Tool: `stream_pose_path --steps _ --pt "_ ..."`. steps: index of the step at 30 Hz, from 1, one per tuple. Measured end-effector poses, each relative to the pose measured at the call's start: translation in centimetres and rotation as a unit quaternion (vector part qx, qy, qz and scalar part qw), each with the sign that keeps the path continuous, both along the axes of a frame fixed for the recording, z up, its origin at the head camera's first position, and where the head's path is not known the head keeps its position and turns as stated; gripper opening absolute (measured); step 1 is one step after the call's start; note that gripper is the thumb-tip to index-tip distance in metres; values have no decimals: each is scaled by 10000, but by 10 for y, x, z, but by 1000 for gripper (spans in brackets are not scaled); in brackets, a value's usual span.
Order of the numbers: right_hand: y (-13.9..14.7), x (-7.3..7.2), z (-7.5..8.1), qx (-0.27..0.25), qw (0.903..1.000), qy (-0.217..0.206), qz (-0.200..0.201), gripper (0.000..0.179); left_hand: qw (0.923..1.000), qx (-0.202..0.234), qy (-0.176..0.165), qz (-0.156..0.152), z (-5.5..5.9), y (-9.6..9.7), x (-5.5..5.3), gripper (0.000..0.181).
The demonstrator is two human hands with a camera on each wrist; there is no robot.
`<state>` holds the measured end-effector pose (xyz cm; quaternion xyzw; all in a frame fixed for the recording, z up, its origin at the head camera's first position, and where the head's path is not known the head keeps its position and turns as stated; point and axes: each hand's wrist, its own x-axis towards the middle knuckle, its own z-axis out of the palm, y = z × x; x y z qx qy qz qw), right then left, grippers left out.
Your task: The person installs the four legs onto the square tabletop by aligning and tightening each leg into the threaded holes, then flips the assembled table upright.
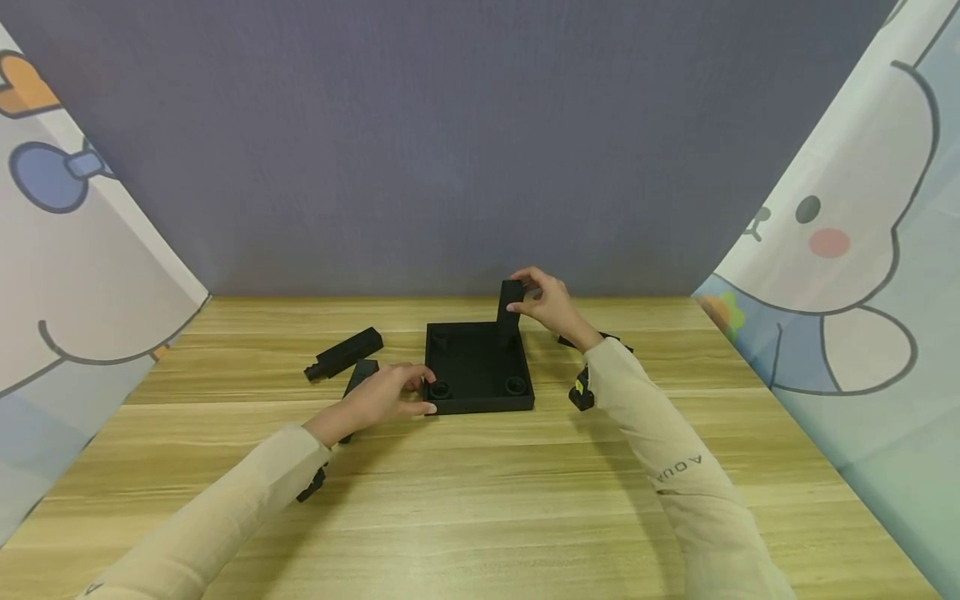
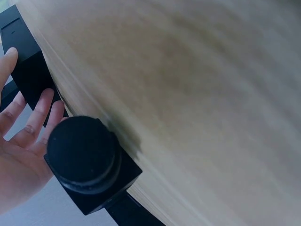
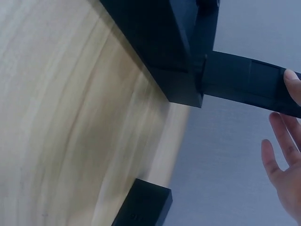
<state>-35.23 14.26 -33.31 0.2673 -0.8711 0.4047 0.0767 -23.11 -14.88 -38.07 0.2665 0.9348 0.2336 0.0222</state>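
Grey backdrop [image 1: 465,150] stands behind the wood-grain tabletop [image 1: 480,500]. I see both hands partly closed: the right hand [image 1: 551,304] pinches the upper end of a black leg [image 1: 507,321]; the left hand [image 1: 386,393] grips the near left corner of a black tray [image 1: 480,405]. That leg rises from the tray's far right corner, close to the right hand and well apart from the left. Its long axis points straight up; I can't tell whether its foot is fully seated.

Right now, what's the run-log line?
left grip: holding black tray, near-left corner; right grip: pinching upright black leg, far-right corner; loose leg: on table
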Motion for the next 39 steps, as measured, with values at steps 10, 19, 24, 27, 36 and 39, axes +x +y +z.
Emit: stream_pose_path --steps 10,19,24,27,36,39 --pt "4 -2 12 303 9982 -301 432 50 10000 1 -2 9 0 0 0 41" --pt "2 -1 8 208 9985 -302 407 45 10000 -3 -23 24 1 0 1 41" --pt "2 -1 3 125 9996 -108 228 43 10000 6 19 0 1 0 1 41" --pt "1 0 1 106 9998 -13 140 43 10000 0 49 -7 1 0 1 41" --pt "2 1 3 251 9995 -4 194 48 10000 9 33 -3 1 0 1 41" --pt "2 0 6 356 9989 -128 292 51 10000 8 29 2 2 0 1 41"
